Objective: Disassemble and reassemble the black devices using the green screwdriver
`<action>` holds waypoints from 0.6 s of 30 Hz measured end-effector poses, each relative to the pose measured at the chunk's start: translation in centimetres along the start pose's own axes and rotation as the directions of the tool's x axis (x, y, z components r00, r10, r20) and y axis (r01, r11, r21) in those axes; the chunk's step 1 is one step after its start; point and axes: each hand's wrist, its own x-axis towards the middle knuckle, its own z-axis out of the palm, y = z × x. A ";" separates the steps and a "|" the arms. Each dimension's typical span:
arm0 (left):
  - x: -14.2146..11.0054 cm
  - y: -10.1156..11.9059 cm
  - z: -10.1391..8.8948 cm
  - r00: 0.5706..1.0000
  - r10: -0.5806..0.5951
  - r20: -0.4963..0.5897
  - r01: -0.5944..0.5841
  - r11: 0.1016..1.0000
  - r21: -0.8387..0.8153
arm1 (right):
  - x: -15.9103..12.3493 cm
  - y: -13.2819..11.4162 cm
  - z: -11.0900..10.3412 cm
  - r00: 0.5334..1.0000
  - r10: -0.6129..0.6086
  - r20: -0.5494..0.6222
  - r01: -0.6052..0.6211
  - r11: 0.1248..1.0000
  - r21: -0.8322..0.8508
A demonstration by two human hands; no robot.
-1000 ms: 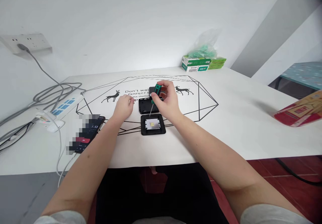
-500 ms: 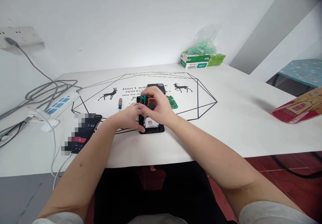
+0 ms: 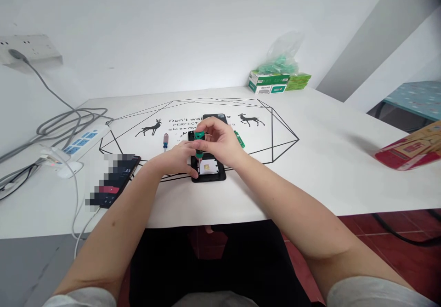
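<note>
My right hand (image 3: 223,144) is closed round the green-and-black handle of a screwdriver (image 3: 199,137). The screwdriver stands nearly upright, its shaft pointing down at the left edge of a black device casing (image 3: 217,177). My left hand (image 3: 177,160) grips that casing's left side, thumb low on the edge and fingertips close to the screwdriver. Inside the casing lies a white piece with a gold square (image 3: 206,167). Behind my right hand a green circuit board (image 3: 240,139) and a black cover (image 3: 220,116) are partly hidden. The screwdriver's tip is too small to make out.
Left of my hands lies a second screwdriver (image 3: 166,140) with a blue-and-clear handle. A phone (image 3: 120,178) on a cable rests beside my left forearm, near a power strip (image 3: 82,140). Green boxes (image 3: 272,79) stand against the wall; a red bag (image 3: 406,150) is at far right.
My right hand has turned on the screwdriver handle and now covers more of the circuit board. The left hand stays at the casing. The whole view has shifted slightly.
</note>
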 end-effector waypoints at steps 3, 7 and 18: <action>0.1 -0.2 0.1 0.999 0.034 -0.009 -0.034 0.999 0.009 | 0.2 -0.1 -0.5 0.993 0.075 0.094 -0.090 0.983 0.158; 0.0 -0.1 0.0 0.999 0.027 -0.016 -0.027 0.999 0.035 | 0.1 -0.3 -0.7 0.974 0.121 0.194 -0.176 0.938 0.298; 0.0 -0.2 0.0 0.997 0.068 -0.030 -0.069 0.997 -0.019 | 0.3 0.3 -0.8 0.987 0.036 0.156 -0.055 0.991 0.124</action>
